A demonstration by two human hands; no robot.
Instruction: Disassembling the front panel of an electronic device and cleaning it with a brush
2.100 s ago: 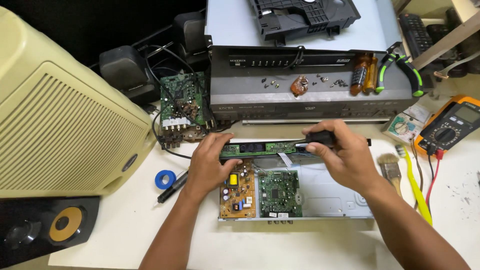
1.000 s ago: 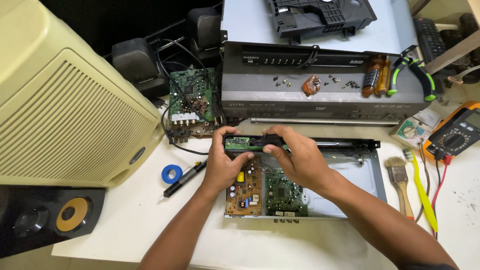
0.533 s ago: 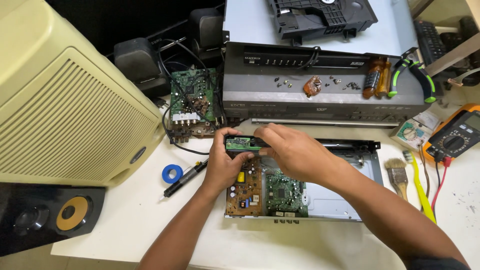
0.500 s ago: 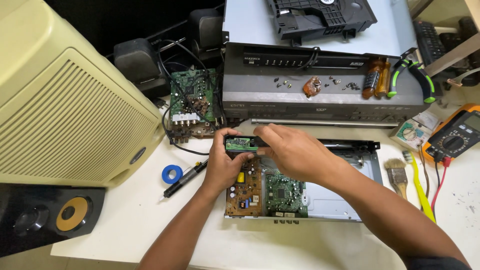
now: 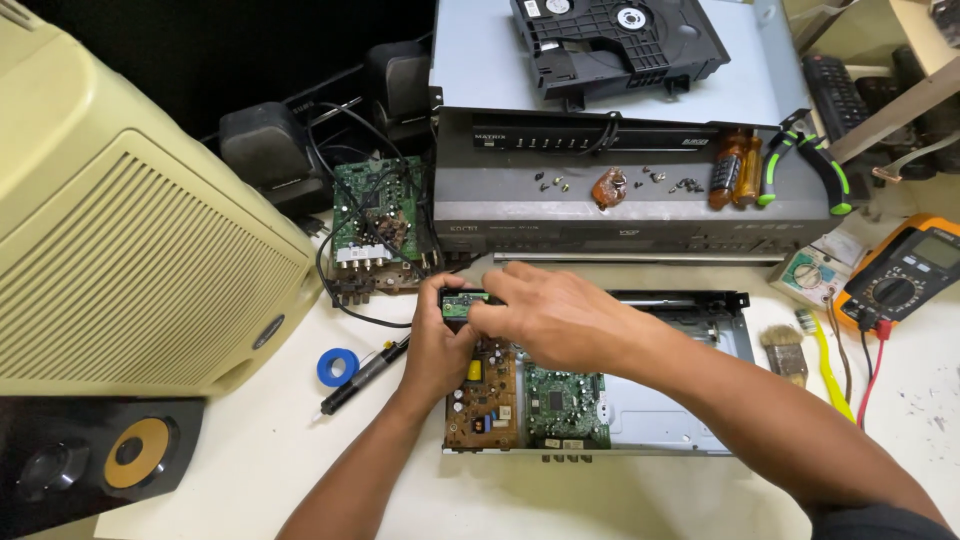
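An open metal player chassis [image 5: 680, 420] lies on the white table, with a brown power board [image 5: 482, 405] and a green main board [image 5: 567, 405] inside it. At its far left corner both hands meet on a long narrow green front-panel board [image 5: 457, 305] edged in black. My left hand [image 5: 440, 345] grips that board's left end from below. My right hand [image 5: 550, 315] reaches across from the right, its fingers closed on the board's top edge and covering most of its length.
A big cream speaker cabinet [image 5: 130, 260] fills the left, a black speaker [image 5: 90, 465] below it. A loose green board [image 5: 375, 225], grey stacked players [image 5: 620, 190], screwdrivers [image 5: 735, 170], pliers [image 5: 815, 170], brush [image 5: 785, 350], multimeter [image 5: 905, 275], blue tape roll [image 5: 337, 366] and a soldering iron [image 5: 362, 376] surround the chassis.
My right hand slid left along the narrow board from its right end to the left end beside my left hand. The camera view also shifted slightly.
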